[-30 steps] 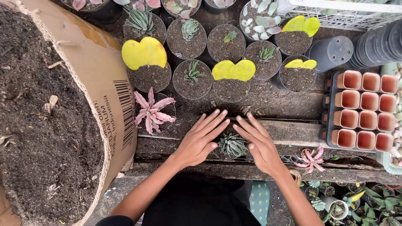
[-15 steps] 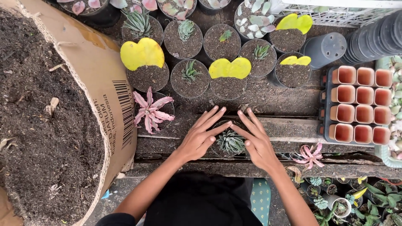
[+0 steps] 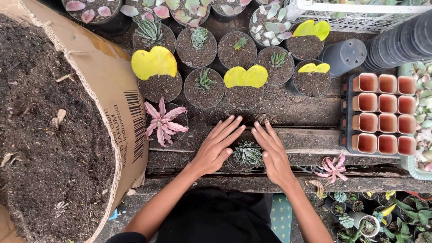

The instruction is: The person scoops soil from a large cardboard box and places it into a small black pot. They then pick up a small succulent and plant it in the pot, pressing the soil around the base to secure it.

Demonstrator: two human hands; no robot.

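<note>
A small spiky green succulent in a dark pot sits on the wooden plank bench, between both hands. My left hand lies flat against the pot's left side, fingers spread and pointing away from me. My right hand lies flat against its right side in the same way. Both hands touch the pot or the soil at its rim; neither is closed around it.
A large open sack of dark soil fills the left. Beyond the hands stand several potted succulents, some with yellow heart-shaped leaves, and a pink star-shaped plant. A tray of small orange pots and stacked black pots are at right.
Both hands have drawn closer together around the small succulent pot, and the view has shifted slightly.
</note>
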